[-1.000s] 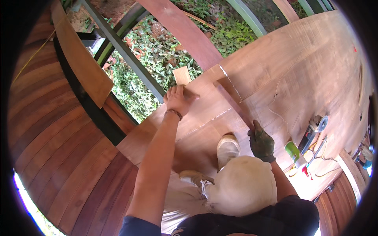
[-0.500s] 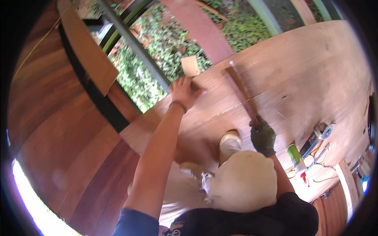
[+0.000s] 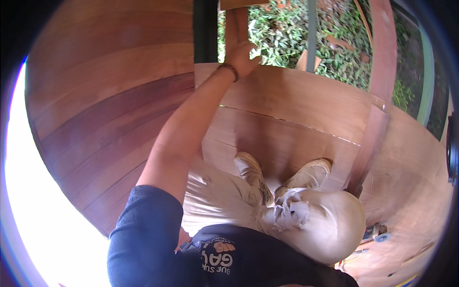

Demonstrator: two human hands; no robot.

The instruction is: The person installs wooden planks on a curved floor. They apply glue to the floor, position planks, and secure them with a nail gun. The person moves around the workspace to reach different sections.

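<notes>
My left hand (image 3: 243, 60), bare with a dark bracelet, rests at the far left edge of the wooden floor planks (image 3: 296, 91). Its thumb sticks out to the right; the fingers reach over the edge beside a brown timber (image 3: 237, 26), and it appears to hold nothing. On the right, my gloved right hand (image 3: 354, 188) is mostly hidden behind my knee. It grips the near end of a long reddish-brown wooden strip (image 3: 370, 143), which slants away over the planks to their far edge.
Beyond the planks, green joists (image 3: 311, 33) and a reddish beam (image 3: 384, 52) cross open ground with plants. A small wood offcut (image 3: 302, 61) lies there. Darker boards (image 3: 119, 81) spread at left. An angle grinder (image 3: 380, 234) lies at lower right, partly behind my knee.
My view has swung right and my left hand has shifted left along the plank edge. The strip in my right hand now reaches the far edge; the knee hides most of that hand.
</notes>
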